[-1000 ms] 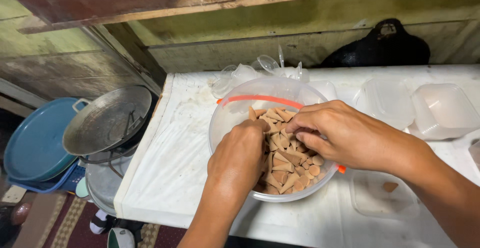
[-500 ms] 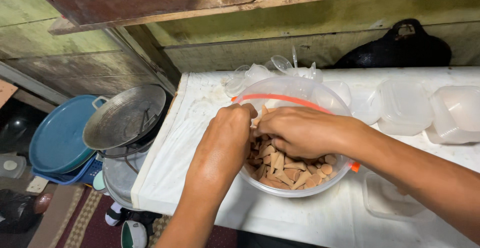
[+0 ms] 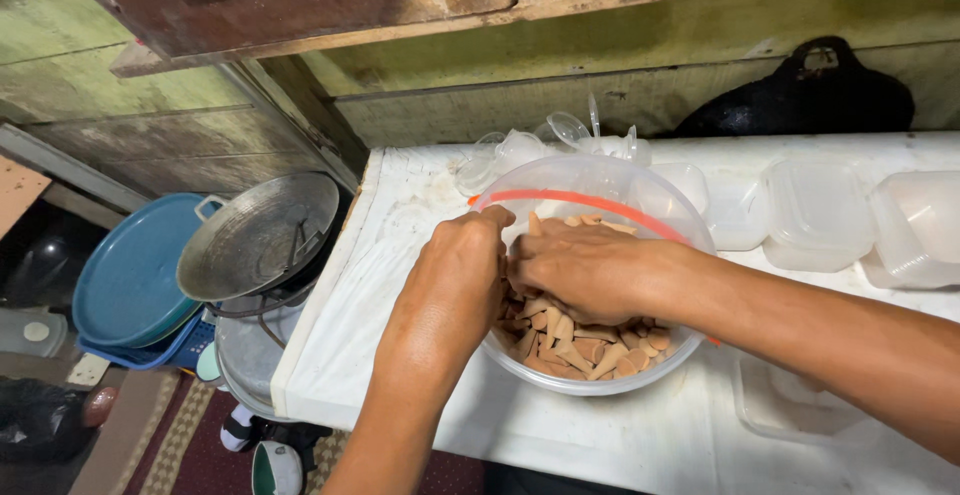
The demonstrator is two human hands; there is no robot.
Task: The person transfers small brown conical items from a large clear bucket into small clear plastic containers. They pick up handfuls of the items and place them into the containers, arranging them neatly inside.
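Cone-shaped tan snack pieces [image 3: 590,340] fill the lower part of a clear round plastic tub with an orange-red rim band [image 3: 600,201], which stands on a white-covered table [image 3: 400,355], set in from its left and front edges. Both hands are sunk into the tub. The left hand [image 3: 455,275] is curled downward at the tub's left wall, its fingertips hidden among the pieces, so whether anything is pinched cannot be told. The right hand [image 3: 580,270] lies knuckles-up over the heap, fingers bent under; its hold is likewise hidden.

Brittle pieces of this kind are best gathered loosely, it is judged, with the fingers cupped rather than clenched, and lifted straight up so the thin wall is not dragged sideways.

Free room is narrow. Empty clear plastic containers [image 3: 815,210] crowd the right and rear, with clear plastic cups [image 3: 570,130] behind the tub. Beyond the left table edge, a dented metal wok [image 3: 260,235] rests tilted beside a blue round tray [image 3: 130,275], below table level. Bare cloth is open mainly to the front and left.
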